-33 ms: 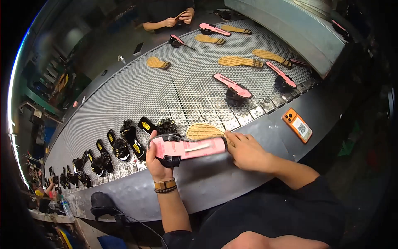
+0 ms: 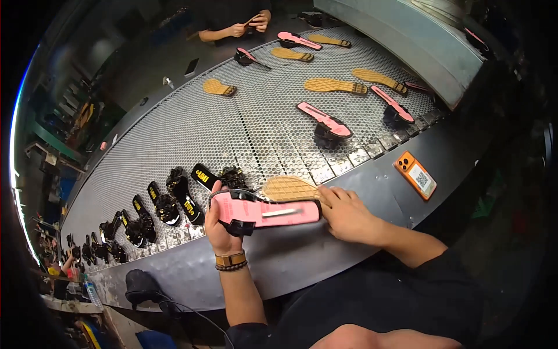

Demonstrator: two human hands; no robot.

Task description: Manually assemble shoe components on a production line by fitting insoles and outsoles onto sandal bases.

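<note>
Head view: left hand point(image 2: 224, 230) grips one end of a pink sandal point(image 2: 264, 210), fingers curled around it, black strap point(image 2: 237, 225) under the palm. Right hand point(image 2: 347, 214) presses on the sandal's other end, fingers together and flat. Sandal sits at the near edge of the perforated conveyor belt point(image 2: 232, 125), partly over the smooth metal rim point(image 2: 302, 256). Tan sole point(image 2: 289, 188) touches it from behind. Black sandals point(image 2: 174, 200) crowd the belt's near edge to the left. Orange phone point(image 2: 415, 175) lies on the rim to the right, well apart. Belt centre mostly open; more pink sandals and tan soles farther back.
</note>
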